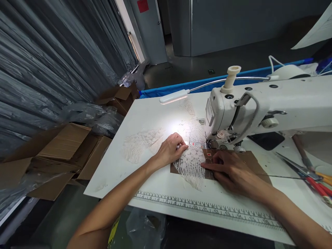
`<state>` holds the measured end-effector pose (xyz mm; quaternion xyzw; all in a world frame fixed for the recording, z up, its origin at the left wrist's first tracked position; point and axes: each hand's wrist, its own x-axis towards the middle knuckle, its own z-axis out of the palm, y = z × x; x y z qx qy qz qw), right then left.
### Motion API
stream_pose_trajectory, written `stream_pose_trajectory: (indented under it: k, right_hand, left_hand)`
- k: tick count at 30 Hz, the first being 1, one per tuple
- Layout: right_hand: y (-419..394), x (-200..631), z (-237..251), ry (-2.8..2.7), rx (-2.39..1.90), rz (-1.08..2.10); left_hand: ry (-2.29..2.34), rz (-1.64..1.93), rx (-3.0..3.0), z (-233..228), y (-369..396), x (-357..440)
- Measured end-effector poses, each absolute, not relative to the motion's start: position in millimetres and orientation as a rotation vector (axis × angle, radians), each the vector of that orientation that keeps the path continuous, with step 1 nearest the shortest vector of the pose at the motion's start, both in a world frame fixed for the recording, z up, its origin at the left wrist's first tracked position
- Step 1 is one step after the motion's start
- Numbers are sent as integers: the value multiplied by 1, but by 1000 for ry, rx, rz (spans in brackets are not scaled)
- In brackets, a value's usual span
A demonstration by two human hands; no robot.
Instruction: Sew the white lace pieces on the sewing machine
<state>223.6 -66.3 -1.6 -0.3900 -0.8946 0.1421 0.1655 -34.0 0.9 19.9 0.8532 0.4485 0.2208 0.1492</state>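
Both arms outstretched, left hand (170,149) and right hand (229,169) palm-down, flat.

My right hand (228,169) covers part of the brown card (249,160); the lamp glare washes out the lace (190,166) near the needle, and the scissors (308,174) run off the right edge.
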Motion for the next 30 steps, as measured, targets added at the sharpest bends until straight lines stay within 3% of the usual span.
stream_pose_trajectory:
  k: [7,19,30]
  right_hand:
    - [-66,225,-8,-2533,-1091,377]
    - [-65,225,-8,-2545,-1111,330]
    - [-64,228,-6,-2540,-1106,379]
  left_hand:
    - [892,581,2973,16,-26,-16]
    - [1057,452,3204,0,-58,3]
    - [1300,644,2629,13,-12,-20]
